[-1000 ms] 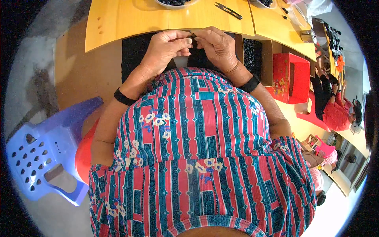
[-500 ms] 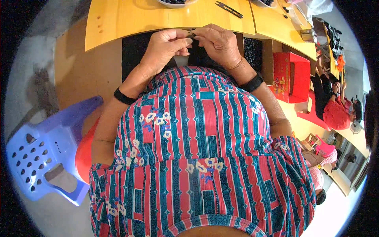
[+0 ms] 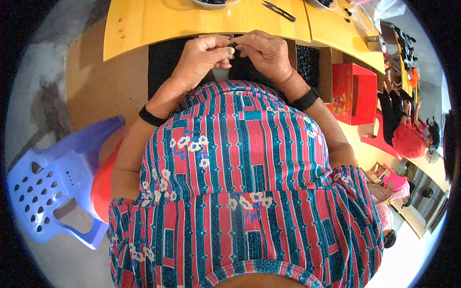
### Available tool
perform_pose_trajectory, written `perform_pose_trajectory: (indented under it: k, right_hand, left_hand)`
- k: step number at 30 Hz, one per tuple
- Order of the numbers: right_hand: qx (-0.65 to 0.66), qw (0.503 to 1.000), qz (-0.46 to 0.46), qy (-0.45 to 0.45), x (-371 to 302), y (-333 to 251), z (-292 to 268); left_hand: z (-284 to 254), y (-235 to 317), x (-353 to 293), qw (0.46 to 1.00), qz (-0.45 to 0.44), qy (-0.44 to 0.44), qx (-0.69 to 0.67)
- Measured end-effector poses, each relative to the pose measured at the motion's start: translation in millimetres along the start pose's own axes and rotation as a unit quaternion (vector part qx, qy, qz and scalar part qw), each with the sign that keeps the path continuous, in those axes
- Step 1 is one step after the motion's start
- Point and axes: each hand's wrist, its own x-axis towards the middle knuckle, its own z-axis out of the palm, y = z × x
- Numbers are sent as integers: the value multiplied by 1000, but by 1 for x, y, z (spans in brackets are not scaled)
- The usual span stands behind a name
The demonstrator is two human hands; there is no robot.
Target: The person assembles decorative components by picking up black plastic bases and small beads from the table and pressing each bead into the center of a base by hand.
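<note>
Both hands meet just off the near edge of the yellow table (image 3: pixel 163 24), above my lap. My left hand (image 3: pixel 207 54) pinches with thumb and forefinger at a small dark piece (image 3: pixel 233 45). From the other side my right hand (image 3: pixel 265 53) grips the same piece between its thumb and fingers. The piece is tiny and mostly covered by fingertips, so its kind does not show. A black band sits on each wrist. Small thread snips (image 3: pixel 279 10) lie on the table beyond my right hand.
A white bowl of dark pieces (image 3: pixel 214 5) stands at the table's far side, a second bowl (image 3: pixel 322 4) to its right. Below the table's right part is an open red box (image 3: pixel 363 95). A blue plastic chair (image 3: pixel 53 192) stands at left. Other people (image 3: pixel 408 139) sit at right.
My hands stay together at the table edge, with only slight finger shifts around the small dark piece. At right, a person's arms have moved a little.
</note>
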Motion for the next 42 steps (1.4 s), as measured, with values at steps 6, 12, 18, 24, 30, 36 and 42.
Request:
perform_pose_trajectory:
  k: [6, 12, 18, 24, 30, 36, 42]
  right_hand:
    - [78, 996, 44, 1, 3, 12, 14]
    - [78, 996, 47, 13, 4, 14, 15]
    - [164, 976, 139, 43, 3, 11, 20]
    - [395, 860, 321, 36, 0, 6, 18]
    - [382, 877, 288, 44, 2, -1, 13]
    - [347, 905, 245, 20, 1, -3, 5]
    - [360, 899, 251, -1, 1, 13, 19]
  left_hand:
    - [-14, -10, 13, 1000, 6, -12, -9]
    - [-15, -10, 14, 999, 28, 9, 46]
    - [-15, -11, 15, 996, 51, 17, 77]
    - [-12, -8, 13, 991, 106, 21, 84]
    - [-8, -3, 12, 982, 146, 35, 113]
    - [0, 4, 7, 984, 137, 27, 111]
    - [-14, -10, 16, 988, 122, 19, 93]
